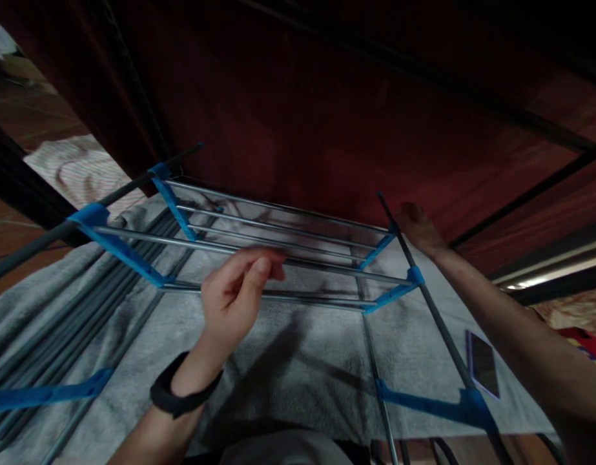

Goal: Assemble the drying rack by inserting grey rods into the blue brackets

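Observation:
A rack of grey metal rods (pixel 346 268) and blue plastic brackets lies in front of me. My left hand (pixel 237 290), with a black band on the wrist, is over the front rods. Its fingers are curled and the thumb is bent in against them; whatever they may hold is hidden. At the right side, my right hand (pixel 416 226) is just beyond the upper end of a dark grey pole (pixel 438 316). Its fingers are dim and blurred. A blue bracket (pixel 392 298) joins that pole to the rods. Another bracket (pixel 118 248) joins the left ends.
Several loose grey tubes (pixel 79 329) lie at left on a grey blanket (pixel 298 361). A phone (pixel 482 363) rests under my right forearm. Dark red fabric (pixel 288 110) hangs behind the rack. Dark frame bars (pixel 530 194) run along the right.

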Demonstrator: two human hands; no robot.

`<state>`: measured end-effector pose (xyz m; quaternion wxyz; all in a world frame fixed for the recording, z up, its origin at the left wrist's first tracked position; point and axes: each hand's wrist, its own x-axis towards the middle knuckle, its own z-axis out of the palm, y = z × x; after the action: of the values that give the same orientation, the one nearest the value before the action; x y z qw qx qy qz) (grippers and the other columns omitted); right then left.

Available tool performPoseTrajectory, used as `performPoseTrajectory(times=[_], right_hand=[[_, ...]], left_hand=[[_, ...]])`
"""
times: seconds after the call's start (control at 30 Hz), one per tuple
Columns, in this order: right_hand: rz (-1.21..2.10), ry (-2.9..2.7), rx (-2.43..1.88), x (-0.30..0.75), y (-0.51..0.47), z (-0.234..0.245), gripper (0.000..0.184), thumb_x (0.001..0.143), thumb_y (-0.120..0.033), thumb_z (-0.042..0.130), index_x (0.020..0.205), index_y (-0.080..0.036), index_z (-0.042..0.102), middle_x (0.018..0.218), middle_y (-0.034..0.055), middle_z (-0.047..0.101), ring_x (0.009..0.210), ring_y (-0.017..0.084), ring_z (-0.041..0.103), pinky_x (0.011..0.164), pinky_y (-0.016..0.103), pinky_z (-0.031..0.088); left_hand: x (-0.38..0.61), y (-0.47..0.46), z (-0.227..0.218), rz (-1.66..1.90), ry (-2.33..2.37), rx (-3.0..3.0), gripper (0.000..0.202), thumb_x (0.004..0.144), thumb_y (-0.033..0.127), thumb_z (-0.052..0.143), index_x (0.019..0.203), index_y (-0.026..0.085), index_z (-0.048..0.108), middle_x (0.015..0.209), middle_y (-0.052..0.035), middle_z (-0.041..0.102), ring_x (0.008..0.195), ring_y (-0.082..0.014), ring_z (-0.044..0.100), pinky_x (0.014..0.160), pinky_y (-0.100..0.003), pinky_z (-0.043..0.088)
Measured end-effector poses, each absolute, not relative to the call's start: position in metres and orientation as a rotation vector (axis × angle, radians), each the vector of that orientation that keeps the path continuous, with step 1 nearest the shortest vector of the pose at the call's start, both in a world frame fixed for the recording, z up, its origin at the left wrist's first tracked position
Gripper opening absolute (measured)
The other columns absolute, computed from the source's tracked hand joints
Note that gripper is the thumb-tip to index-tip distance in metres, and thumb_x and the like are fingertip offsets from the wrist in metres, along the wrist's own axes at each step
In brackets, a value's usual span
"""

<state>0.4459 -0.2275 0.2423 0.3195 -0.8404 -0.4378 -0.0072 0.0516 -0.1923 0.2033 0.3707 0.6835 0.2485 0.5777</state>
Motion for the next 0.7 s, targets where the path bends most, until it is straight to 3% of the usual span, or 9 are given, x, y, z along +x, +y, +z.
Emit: performPoseTrajectory(times=[0.1, 0.2, 0.3, 0.4, 0.57, 0.7], right_hand=[[-0.128, -1.431, -1.848, 0.395, -0.221, 0.285, 0.031, 0.092, -0.034, 0.053, 0.117, -0.019, 0.063, 0.124, 0.0109, 0.065, 0.113, 0.022, 0.062, 0.104, 0.041, 0.046], [0.419, -1.906, -1.489, 0.308, -0.22, 0.304, 0.029, 0.099, -0.04, 0.046, 0.109, -0.02, 0.065, 0.099, 0.0031, 0.071, 0.088, 0.015, 0.066, 0.083, 0.03, 0.053], [0.824, -2.478, -1.27, 0.213, -0.228, 0.274, 0.028, 0.102, -0.033, 0.041, 0.108, -0.02, 0.066, 0.099, 0.0021, 0.072, 0.091, 0.014, 0.066, 0.084, 0.028, 0.052], [0.469, -2.863, -1.264, 0.146, -0.233, 0.206, 0.021, 0.096, -0.018, 0.048, 0.107, -0.015, 0.066, 0.11, 0.0098, 0.071, 0.102, 0.02, 0.065, 0.095, 0.035, 0.05], [-0.061, -2.705, -1.518, 0.112, -0.218, 0.109, 0.047, 0.095, -0.01, 0.041, 0.142, -0.012, 0.049, 0.151, 0.0155, 0.05, 0.138, 0.026, 0.046, 0.118, 0.046, 0.034], [-0.094, -2.541, -1.879, 0.124, -0.204, 0.078, 0.05, 0.095, -0.005, 0.035, 0.141, -0.013, 0.05, 0.136, 0.0178, 0.061, 0.121, 0.025, 0.059, 0.106, 0.043, 0.046]], left_hand=[[0.034, -0.208, 0.136, 1.383, 0.892, 1.525, 0.023, 0.096, 0.037, 0.056, 0.087, 0.02, 0.068, 0.064, 0.0007, 0.06, 0.062, -0.0137, 0.056, 0.061, -0.025, 0.046], [0.013, -0.199, 0.076, 1.336, 1.154, 1.302, 0.023, 0.093, 0.038, 0.056, 0.084, 0.02, 0.066, 0.066, 0.0015, 0.055, 0.063, -0.0137, 0.051, 0.06, -0.025, 0.043], [-0.02, -0.181, 0.037, 1.45, 1.398, 1.17, 0.016, 0.086, 0.037, 0.059, 0.086, 0.021, 0.063, 0.073, 0.0008, 0.057, 0.07, -0.0154, 0.054, 0.067, -0.027, 0.045], [-0.056, -0.163, 0.017, 1.569, 1.574, 1.106, 0.016, 0.08, 0.031, 0.06, 0.093, 0.022, 0.06, 0.09, -0.0018, 0.061, 0.085, -0.0184, 0.058, 0.078, -0.031, 0.047], [-0.092, -0.135, 0.006, 1.638, 1.722, 1.125, 0.035, 0.074, 0.017, 0.054, 0.109, 0.021, 0.055, 0.119, -0.0099, 0.058, 0.116, -0.0266, 0.054, 0.105, -0.042, 0.043], [-0.095, -0.109, 0.004, 1.556, 1.576, 1.149, 0.055, 0.065, 0.011, 0.055, 0.118, 0.022, 0.057, 0.131, -0.0118, 0.059, 0.129, -0.0303, 0.051, 0.114, -0.046, 0.037]])
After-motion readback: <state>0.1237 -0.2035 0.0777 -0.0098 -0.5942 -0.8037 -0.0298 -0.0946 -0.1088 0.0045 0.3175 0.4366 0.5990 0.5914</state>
